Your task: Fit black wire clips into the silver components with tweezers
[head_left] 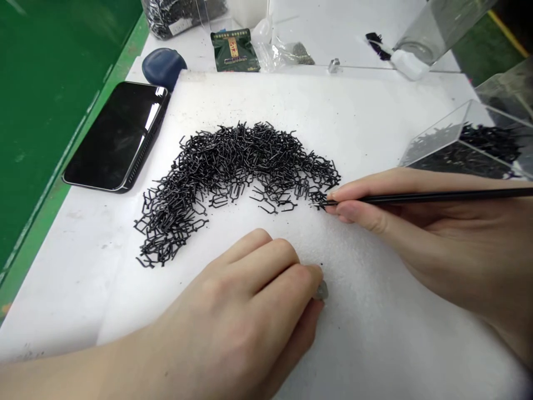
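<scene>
A curved heap of small black forked pieces (239,150) lies on a white sheet (366,111). My right hand (420,233) grips a slim black rod-like tool (449,196) like a pencil. Its fine pale tip touches or nearly touches the pieces at the heap's right end. Closer to me, my left hand (254,311) is closed below the heap, with a small grey lump (322,290) pinched between thumb and forefinger. Most of that lump is hidden by the fingers. A few forked pieces lie loosely along the heap's inner edge.
A black phone (119,133) and a dark blue rounded object (164,65) lie at the left. A green packet (234,51) is at the back. On the right stands a clear box (462,147) holding more black pieces, with a clear container (437,28) behind it.
</scene>
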A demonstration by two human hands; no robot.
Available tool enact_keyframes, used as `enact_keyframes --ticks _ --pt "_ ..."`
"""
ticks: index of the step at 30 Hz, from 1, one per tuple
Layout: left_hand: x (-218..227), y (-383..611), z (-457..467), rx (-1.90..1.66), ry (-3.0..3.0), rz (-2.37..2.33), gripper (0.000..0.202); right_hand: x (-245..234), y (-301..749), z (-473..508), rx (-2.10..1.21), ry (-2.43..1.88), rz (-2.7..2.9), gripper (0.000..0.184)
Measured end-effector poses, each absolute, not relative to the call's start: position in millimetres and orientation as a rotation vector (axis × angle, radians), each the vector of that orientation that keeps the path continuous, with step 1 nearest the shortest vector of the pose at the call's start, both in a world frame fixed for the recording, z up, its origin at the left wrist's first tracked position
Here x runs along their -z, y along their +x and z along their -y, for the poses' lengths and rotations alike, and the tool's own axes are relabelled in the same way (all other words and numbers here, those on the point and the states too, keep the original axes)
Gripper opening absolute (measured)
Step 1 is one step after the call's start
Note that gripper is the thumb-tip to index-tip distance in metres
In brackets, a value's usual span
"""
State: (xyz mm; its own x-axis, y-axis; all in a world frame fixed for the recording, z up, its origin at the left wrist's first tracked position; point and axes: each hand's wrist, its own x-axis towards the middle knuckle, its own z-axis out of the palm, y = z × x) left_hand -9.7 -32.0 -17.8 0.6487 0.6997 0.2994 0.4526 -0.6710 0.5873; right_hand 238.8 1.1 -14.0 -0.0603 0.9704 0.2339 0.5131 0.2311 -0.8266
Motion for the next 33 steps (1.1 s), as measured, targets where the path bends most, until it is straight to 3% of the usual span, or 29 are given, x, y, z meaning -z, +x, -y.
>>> enact_keyframes --ticks 7,19,25,33 --pt "11.0 -10.1 30.7 -0.703 2.401 -0.908 0.029 15.0 238.9 -2.0 -0.638 -1.414 1.709 0.032" --pt "9.6 -10.2 29.9 -0.697 2.397 -0.943 0.033 14.3 240.2 -2.6 -0.699 -1.403 1.71 0.028" --pt "6.3 -7.8 26.9 -0.626 2.466 -0.957 0.013 12.1 241.8 -3.2 -0.7 -1.415 1.71 0.029" --pt "6.6 0.3 19.6 -0.619 2.477 -0.948 0.022 15.3 243.1 -2.7 -0.654 -1.42 1.721 0.025"
